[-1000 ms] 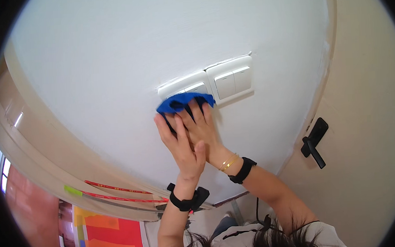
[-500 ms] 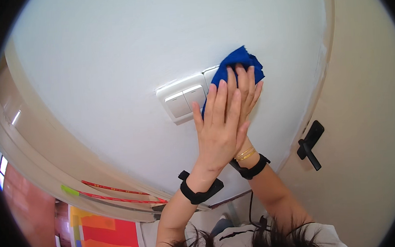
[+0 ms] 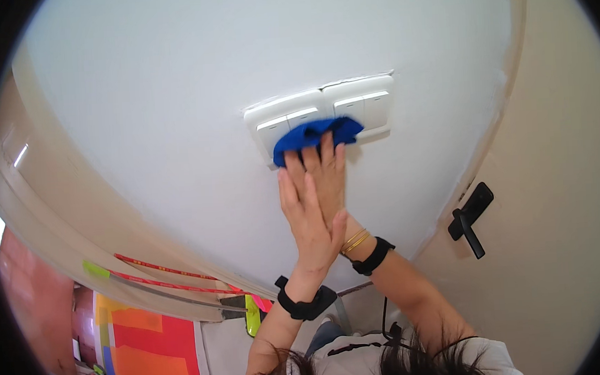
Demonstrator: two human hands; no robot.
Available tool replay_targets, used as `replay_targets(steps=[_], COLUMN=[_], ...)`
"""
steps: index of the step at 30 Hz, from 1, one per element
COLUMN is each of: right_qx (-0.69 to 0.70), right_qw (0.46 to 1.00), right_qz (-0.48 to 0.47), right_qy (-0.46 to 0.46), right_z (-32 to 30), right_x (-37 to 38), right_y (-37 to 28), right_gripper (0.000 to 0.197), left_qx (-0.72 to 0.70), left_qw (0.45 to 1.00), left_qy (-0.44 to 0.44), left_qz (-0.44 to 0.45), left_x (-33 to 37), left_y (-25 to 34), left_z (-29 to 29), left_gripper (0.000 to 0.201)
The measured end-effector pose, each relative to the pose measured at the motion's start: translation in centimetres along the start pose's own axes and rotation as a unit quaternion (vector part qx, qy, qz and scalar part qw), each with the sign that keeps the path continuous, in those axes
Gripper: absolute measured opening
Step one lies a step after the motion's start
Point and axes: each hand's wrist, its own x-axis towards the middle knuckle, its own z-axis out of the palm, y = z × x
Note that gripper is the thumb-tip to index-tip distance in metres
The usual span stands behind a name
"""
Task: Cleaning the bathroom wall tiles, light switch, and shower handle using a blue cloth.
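Observation:
Two white wall switches sit side by side on the pale wall, a left switch point(image 3: 273, 131) and a right switch point(image 3: 376, 111). A crumpled blue cloth point(image 3: 318, 130) lies across the lower part of both, covering more of the left one. My right hand point(image 3: 330, 189) presses the cloth to them, its fingertips partly hidden in the folds. Over the back and wrist of that hand rests my left hand point(image 3: 308, 229), fingers stretched out, holding nothing of its own. Black straps circle both wrists, and gold bangles point(image 3: 355, 241) show on the right one.
A beige door with a black handle point(image 3: 474, 221) stands to the right. At the left runs a curved beige frame point(image 3: 109, 220), with red patterned strips point(image 3: 175, 284) beside it. Orange and red panels point(image 3: 151, 341) show at lower left.
Both hands and the cloth have moved down and left, from the right switch to the lower edges of both. The right switch, mostly covered before, now shows.

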Motion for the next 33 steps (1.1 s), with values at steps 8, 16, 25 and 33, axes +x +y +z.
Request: replay_targets(steps=[8,16,25,33], right_qx=[0.015,0.090,0.064,0.088], right_qw=[0.998,0.977,0.977,0.972], right_qz=[0.040,0.131,0.156,0.136], right_qy=[0.042,0.141,0.127,0.172], right_z=[-1.8,-3.2,-1.5,-4.1], right_x=[2.1,2.0,-0.5,3.1], right_y=[0.1,3.2,4.3,6.0], right_gripper=[0.048,0.065,0.065,0.061], left_qx=[0.014,0.039,0.142,0.156], left_qw=[0.996,0.987,0.987,0.983], left_qy=[0.043,-0.098,0.013,0.053], left_qz=[0.081,0.123,0.078,0.086], left_x=[2.4,2.9,4.1,5.7], left_y=[0.7,2.6,1.4,-0.3], left_z=[0.5,1.4,1.2,-0.1], left_gripper=[0.057,0.064,0.065,0.066])
